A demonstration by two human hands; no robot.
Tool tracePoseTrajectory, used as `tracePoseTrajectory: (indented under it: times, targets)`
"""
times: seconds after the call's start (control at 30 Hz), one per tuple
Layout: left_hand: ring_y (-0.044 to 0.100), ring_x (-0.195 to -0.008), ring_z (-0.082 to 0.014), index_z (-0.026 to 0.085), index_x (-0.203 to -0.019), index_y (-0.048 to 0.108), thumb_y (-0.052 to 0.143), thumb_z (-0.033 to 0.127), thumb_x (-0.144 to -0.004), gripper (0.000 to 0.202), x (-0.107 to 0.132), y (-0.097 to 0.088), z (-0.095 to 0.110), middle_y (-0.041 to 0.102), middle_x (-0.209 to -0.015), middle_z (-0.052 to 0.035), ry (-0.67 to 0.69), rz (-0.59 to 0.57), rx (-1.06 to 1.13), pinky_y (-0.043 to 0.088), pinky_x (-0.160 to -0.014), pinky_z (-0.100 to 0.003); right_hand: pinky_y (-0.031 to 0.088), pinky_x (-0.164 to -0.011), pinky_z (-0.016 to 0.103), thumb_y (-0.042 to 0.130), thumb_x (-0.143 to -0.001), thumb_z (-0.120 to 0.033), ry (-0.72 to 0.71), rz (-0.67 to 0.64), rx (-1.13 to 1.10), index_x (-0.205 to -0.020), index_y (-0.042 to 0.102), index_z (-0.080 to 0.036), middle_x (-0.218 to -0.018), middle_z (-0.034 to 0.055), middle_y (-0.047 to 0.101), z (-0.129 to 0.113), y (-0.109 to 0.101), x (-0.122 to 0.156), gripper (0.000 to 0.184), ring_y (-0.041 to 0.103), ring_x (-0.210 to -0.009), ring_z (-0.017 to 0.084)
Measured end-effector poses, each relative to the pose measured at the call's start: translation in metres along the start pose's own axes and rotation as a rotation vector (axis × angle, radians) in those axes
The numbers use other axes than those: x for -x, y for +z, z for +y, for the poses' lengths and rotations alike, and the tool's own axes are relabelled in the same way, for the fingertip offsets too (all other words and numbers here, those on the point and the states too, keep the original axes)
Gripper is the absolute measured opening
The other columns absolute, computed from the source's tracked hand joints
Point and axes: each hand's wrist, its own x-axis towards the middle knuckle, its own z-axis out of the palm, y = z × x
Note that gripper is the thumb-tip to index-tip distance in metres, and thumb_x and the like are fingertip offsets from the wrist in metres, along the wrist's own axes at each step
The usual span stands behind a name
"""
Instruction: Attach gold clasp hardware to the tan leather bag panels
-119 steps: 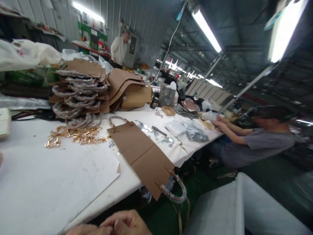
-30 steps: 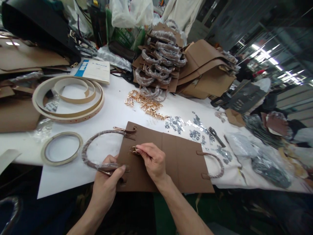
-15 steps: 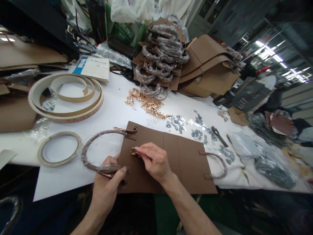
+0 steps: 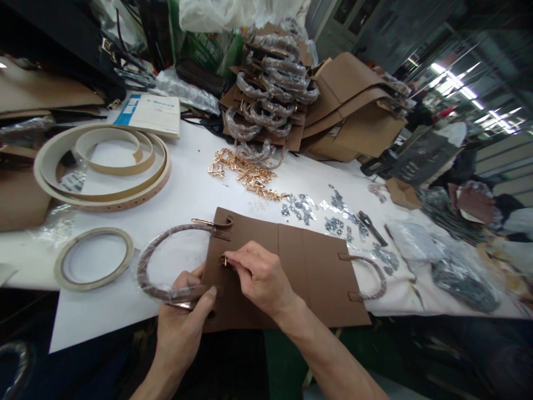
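Note:
A flat brown bag panel (image 4: 308, 278) lies at the near edge of the white table (image 4: 187, 194), with a wrapped round handle at each end. My left hand (image 4: 183, 322) pinches the near end of the left handle (image 4: 147, 261) where it meets the panel. My right hand (image 4: 260, 278) is closed in a pinch on a small gold clasp (image 4: 224, 260), pressed to the panel's left part. The right handle (image 4: 377, 272) lies untouched.
A heap of gold fittings (image 4: 245, 172) and silver parts (image 4: 328, 219) lie beyond the panel. A stack of brown panels with wrapped handles (image 4: 266, 100) stands behind. Coiled strips (image 4: 100, 172) and a tape ring (image 4: 94, 266) lie left. Black pliers (image 4: 368, 228) rest at right.
Four seconds ago the view faced along the table toward other workers. Over the last second my hands have kept their grips, and the right hand has edged slightly left with the clasp.

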Motion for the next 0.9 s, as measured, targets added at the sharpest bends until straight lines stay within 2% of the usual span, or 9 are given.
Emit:
tracePoseTrajectory:
  times: [0.07, 0.23, 0.3, 0.37, 0.5, 0.57, 0.67, 0.83, 0.9]
  targets:
    - [0.050, -0.054, -0.0152, 0.025, -0.071, 0.056, 0.081, 0.038, -0.077, 0.029, 0.000, 0.001, 0.000, 0.058, -0.059, 0.0036, 0.028, 0.030, -0.027, 0.042, -0.049, -0.023, 0.061, -0.077, 0.028, 0.054, -0.101, -0.015, 0.017, -0.010, 0.068, -0.115, 0.078, -0.020, -0.093, 0.0087, 0.072, -0.005, 0.001, 0.000, 0.028, 0.070, -0.084, 0.018]
    - [0.054, -0.061, -0.0159, 0.024, -0.070, 0.060, 0.081, 0.036, -0.075, 0.024, 0.000, 0.002, 0.002, 0.072, -0.083, -0.0012, 0.068, 0.062, -0.114, 0.046, -0.056, -0.025, 0.059, -0.071, 0.026, 0.051, -0.101, -0.014, 0.008, -0.078, 0.200, -0.111, 0.078, -0.017, -0.089, 0.0088, 0.069, -0.012, 0.004, -0.004, 0.029, 0.068, -0.078, 0.017]
    - [0.054, -0.062, -0.0164, 0.024, -0.070, 0.060, 0.080, 0.036, -0.075, 0.023, -0.001, 0.001, 0.002, 0.071, -0.080, -0.0009, 0.070, 0.052, -0.143, 0.046, -0.056, -0.025, 0.059, -0.070, 0.026, 0.051, -0.101, -0.013, -0.001, -0.101, 0.216, -0.112, 0.078, -0.016, -0.090, 0.0094, 0.069, -0.010, 0.003, -0.005, 0.029, 0.068, -0.078, 0.017]
    - [0.055, -0.064, -0.0175, 0.024, -0.070, 0.058, 0.080, 0.037, -0.075, 0.026, -0.002, 0.000, 0.003, 0.070, -0.080, -0.0012, 0.048, 0.030, -0.126, 0.047, -0.056, -0.025, 0.060, -0.073, 0.027, 0.052, -0.102, -0.013, -0.013, -0.110, 0.162, -0.114, 0.078, -0.016, -0.093, 0.0096, 0.070, -0.005, 0.001, -0.005, 0.028, 0.069, -0.081, 0.018]
    - [0.061, -0.076, -0.0205, 0.023, -0.067, 0.054, 0.084, 0.039, -0.071, 0.034, -0.007, -0.003, 0.007, 0.075, -0.111, -0.0053, -0.027, -0.031, -0.086, 0.051, -0.056, -0.024, 0.061, -0.084, 0.029, 0.061, -0.101, -0.018, -0.038, -0.136, 0.000, -0.121, 0.077, -0.021, -0.101, 0.0079, 0.075, 0.010, -0.004, -0.006, 0.025, 0.071, -0.091, 0.018]
    - [0.062, -0.079, -0.0207, 0.023, -0.068, 0.056, 0.084, 0.038, -0.071, 0.032, -0.008, -0.004, 0.009, 0.075, -0.114, -0.0053, -0.037, -0.069, -0.104, 0.052, -0.058, -0.024, 0.061, -0.084, 0.029, 0.066, -0.099, -0.020, -0.045, -0.125, -0.029, -0.119, 0.078, -0.022, -0.099, 0.0072, 0.076, 0.017, -0.004, -0.008, 0.023, 0.072, -0.090, 0.018]
    - [0.062, -0.079, -0.0199, 0.023, -0.070, 0.059, 0.081, 0.037, -0.076, 0.027, -0.009, -0.006, 0.011, 0.075, -0.108, -0.0042, -0.010, -0.103, -0.111, 0.054, -0.064, -0.026, 0.061, -0.082, 0.030, 0.070, -0.097, -0.021, -0.048, -0.121, -0.049, -0.111, 0.081, -0.022, -0.094, 0.0061, 0.078, 0.022, -0.004, -0.014, 0.018, 0.073, -0.086, 0.018]
    - [0.055, -0.065, -0.0165, 0.023, -0.070, 0.056, 0.080, 0.038, -0.078, 0.029, -0.012, -0.009, 0.007, 0.066, -0.075, 0.0006, 0.010, -0.085, -0.146, 0.047, -0.057, -0.024, 0.060, -0.083, 0.027, 0.069, -0.098, -0.022, -0.057, -0.185, 0.022, -0.107, 0.081, -0.021, -0.095, 0.0055, 0.078, 0.019, -0.001, -0.019, 0.015, 0.073, -0.087, 0.017]
    - [0.055, -0.065, -0.0169, 0.023, -0.071, 0.056, 0.079, 0.039, -0.079, 0.029, -0.012, -0.011, 0.004, 0.062, -0.069, 0.0017, 0.011, -0.086, -0.157, 0.047, -0.057, -0.024, 0.058, -0.079, 0.024, 0.064, -0.101, -0.024, -0.053, -0.184, 0.098, -0.111, 0.079, -0.021, -0.098, 0.0054, 0.077, 0.015, 0.002, -0.015, 0.018, 0.073, -0.086, 0.016]
